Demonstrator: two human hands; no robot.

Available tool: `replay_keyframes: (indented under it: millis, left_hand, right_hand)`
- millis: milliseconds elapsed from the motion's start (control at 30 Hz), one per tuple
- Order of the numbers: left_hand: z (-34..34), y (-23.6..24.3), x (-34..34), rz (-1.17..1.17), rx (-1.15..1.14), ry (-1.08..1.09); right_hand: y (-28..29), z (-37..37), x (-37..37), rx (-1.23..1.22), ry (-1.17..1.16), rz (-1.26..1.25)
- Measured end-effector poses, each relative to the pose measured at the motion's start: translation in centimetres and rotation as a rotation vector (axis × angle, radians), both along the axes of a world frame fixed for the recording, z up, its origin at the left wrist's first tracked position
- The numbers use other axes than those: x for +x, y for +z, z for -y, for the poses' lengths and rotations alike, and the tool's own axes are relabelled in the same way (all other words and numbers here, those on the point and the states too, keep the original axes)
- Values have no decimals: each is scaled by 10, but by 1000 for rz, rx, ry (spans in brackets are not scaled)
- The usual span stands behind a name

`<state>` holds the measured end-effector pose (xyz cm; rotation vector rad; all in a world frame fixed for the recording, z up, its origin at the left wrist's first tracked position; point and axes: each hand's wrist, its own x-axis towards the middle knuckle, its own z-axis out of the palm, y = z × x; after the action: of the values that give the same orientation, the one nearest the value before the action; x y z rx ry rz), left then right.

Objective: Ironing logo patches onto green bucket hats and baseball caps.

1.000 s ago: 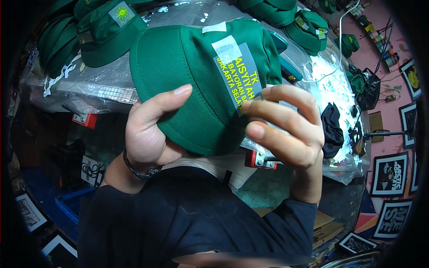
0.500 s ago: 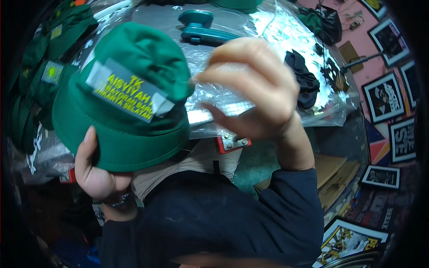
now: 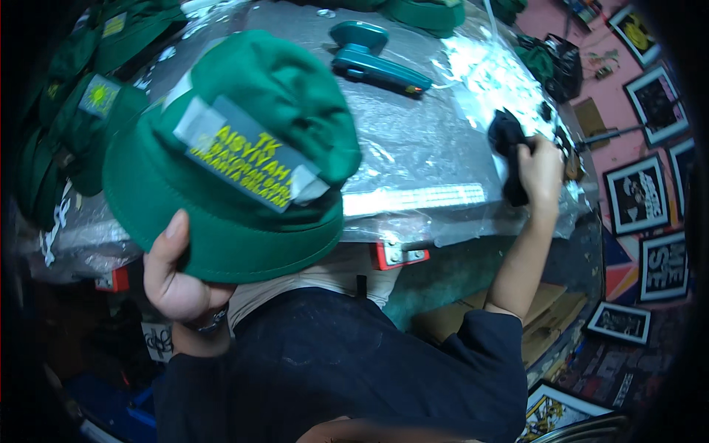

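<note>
A green bucket hat [image 3: 288, 103] is held up over the near left part of the table by my left hand [image 3: 179, 284], its thumb on top of the brim and the other fingers underneath. A grey patch with yellow lettering [image 3: 247, 151] lies across the hat's front, with pieces of pale tape at both ends. On the right side of the table my right hand [image 3: 541, 173] is closed on a bunched black cloth [image 3: 508, 140]; its fingertips are partly hidden.
Clear plastic sheeting [image 3: 413, 133] covers the table. A teal handheld tool [image 3: 380, 63] with a cord lies at the back. Green hats with patches [image 3: 96, 100] are piled at left, another green hat [image 3: 428, 15] at the far edge. Framed pictures [image 3: 635, 196] stand at right.
My right hand has left the hat's side and reached right to the black cloth, gripping it. My left hand still holds the hat, which appears slightly farther right in view.
</note>
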<state>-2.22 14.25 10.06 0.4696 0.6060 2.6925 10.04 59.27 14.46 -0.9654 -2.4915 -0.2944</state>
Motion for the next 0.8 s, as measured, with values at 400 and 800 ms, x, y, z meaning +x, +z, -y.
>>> replay_keyframes:
  millis: [400,800]
  left_hand:
    - [-7,13,5,12,78,-138]
    - [-21,34,9,59,26,-151]
  right_hand:
    - [56,129,-63,-181,561,-101]
    - [67,205,-79,270,1527,-223]
